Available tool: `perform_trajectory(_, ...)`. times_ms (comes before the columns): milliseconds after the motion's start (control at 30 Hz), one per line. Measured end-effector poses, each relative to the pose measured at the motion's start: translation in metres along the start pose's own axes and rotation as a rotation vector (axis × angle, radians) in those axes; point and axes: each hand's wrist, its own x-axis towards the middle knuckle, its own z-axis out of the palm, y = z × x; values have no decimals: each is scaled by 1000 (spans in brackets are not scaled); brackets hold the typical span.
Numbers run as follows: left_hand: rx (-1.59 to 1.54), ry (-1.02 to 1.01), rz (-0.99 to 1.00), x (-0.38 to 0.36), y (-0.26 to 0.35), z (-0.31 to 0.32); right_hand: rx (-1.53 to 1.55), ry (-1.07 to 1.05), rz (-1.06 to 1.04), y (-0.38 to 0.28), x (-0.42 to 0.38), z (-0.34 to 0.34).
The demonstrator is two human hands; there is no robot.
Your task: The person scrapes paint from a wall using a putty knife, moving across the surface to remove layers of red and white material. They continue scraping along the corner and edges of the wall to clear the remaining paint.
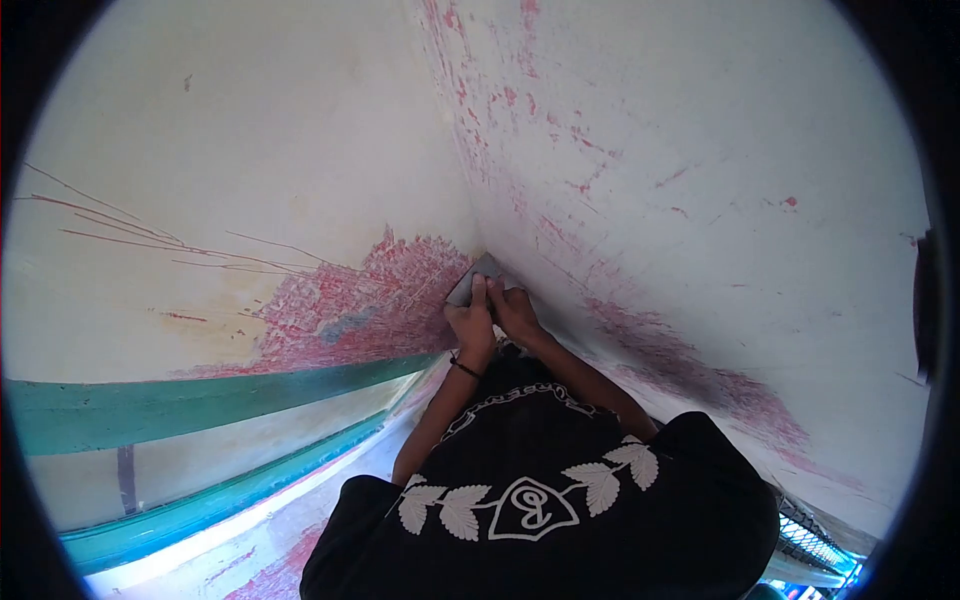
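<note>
Both my hands hold a flat grey piece (470, 284) with straight edges, pressed into the corner where two walls meet. My left hand (471, 326), with a dark band round its wrist, closes on the near edge, thumb stretched along the face. Close beside it, my right hand (513, 311) grips the right side, its thumb near the left one. The piece's kind is something I cannot tell. Left of it, a rough pink-red patch (345, 305) shows on the cream wall (270, 120), its surface scraped and scratched.
A green ledge (200, 405) runs along the left wall below the patch, with a turquoise strip (230, 495) lower down. The right wall (720, 180) carries red streaks and a worn pink band (690, 365). Metal mesh (812, 535) shows at the lower right.
</note>
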Motion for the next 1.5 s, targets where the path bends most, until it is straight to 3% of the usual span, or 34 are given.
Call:
perform_trajectory(100,-22,-123,2,1,-1,-7,-13,1,-17,0,-2,-1)
perform_trajectory(200,123,-14,47,-1,14,-2,-46,17,-117,-9,4,-2)
perform_trajectory(300,69,-95,-51,3,1,-10,33,27,-81,6,3,5)
perform_trajectory(400,84,-20,72,11,-19,-14,-53,19,-33,-3,0,1)
perform_trajectory(500,68,-74,16,-1,17,-3,-45,-2,-46,-7,2,-1)
perform_trajectory(600,73,11,-40,-7,14,-1,-11,-5,-30,9,0,3)
perform_trajectory(700,-81,-90,-36,7,-9,-12,41,16,19,-13,-12,2)
perform_trajectory(900,130,-68,15,8,-12,-15,-34,13,-5,3,-5,3)
perform_trajectory(1000,-82,-86,-33,-4,10,-1,-1,0,44,-18,-13,-2)
perform_trajectory(1100,-104,-106,-83,6,-10,-13,-28,-9,54,-4,-6,3)
perform_trajectory(1400,-26,-69,22,13,-28,-21,-47,13,-10,9,-2,5)
perform_trajectory(1500,181,-30,28,-1,23,-6,-110,52,-103,-10,2,3)
